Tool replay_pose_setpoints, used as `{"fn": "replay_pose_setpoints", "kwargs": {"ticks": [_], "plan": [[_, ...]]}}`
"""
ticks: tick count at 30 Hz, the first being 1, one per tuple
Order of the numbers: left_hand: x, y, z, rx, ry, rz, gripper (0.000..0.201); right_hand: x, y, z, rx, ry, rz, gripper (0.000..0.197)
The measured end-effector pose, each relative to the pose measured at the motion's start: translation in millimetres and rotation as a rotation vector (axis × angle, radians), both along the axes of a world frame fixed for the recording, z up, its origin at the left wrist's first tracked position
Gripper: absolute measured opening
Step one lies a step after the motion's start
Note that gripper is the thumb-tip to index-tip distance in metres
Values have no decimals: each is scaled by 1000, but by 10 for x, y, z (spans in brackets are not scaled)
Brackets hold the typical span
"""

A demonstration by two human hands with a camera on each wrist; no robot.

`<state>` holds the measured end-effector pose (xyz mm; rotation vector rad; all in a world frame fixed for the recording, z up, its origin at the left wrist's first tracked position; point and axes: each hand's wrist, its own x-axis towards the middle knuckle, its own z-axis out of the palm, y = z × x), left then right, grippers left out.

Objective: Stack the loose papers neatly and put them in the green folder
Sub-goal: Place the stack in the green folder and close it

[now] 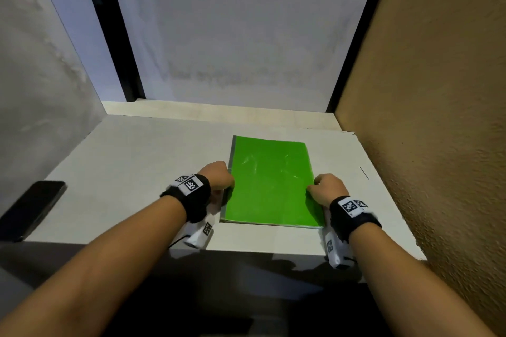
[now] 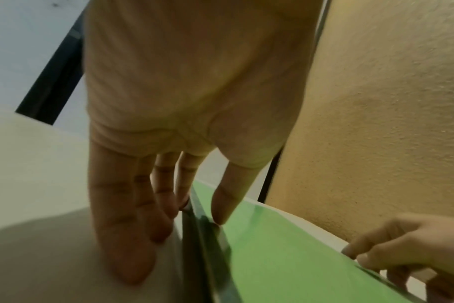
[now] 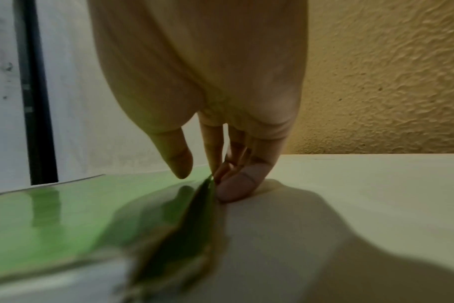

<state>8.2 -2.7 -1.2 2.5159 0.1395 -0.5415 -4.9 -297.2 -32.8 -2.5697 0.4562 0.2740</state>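
Head view shows the green folder lying closed and flat on the white table. Left hand holds the folder's left edge, thumb on top, fingers down its side. Right hand holds the right edge the same way. A dark phone lies far left.

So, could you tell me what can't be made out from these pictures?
- Papers: the closed green folder hides any inside, in every view.
- Left hand fingertips: head view, hidden behind its knuckles.
- Right hand grip: right wrist view, blurred.
- Phone: head view, dark and cut off by the left edge.
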Motion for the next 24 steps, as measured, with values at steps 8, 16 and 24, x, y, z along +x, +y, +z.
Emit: {"fn": "replay_pose_setpoints", "kwargs": {"ticks": [8,16,24], "plan": [[363,371,-117,-90,-69,188,18,348,465,29,63,45,63,29],[709,1283,-123,-27,-67,396,22,822,1360,-40,68,63,211,48],[942,1790,-145,52,-89,473,29,1211,2042,-110,11,101,316,54]]}}
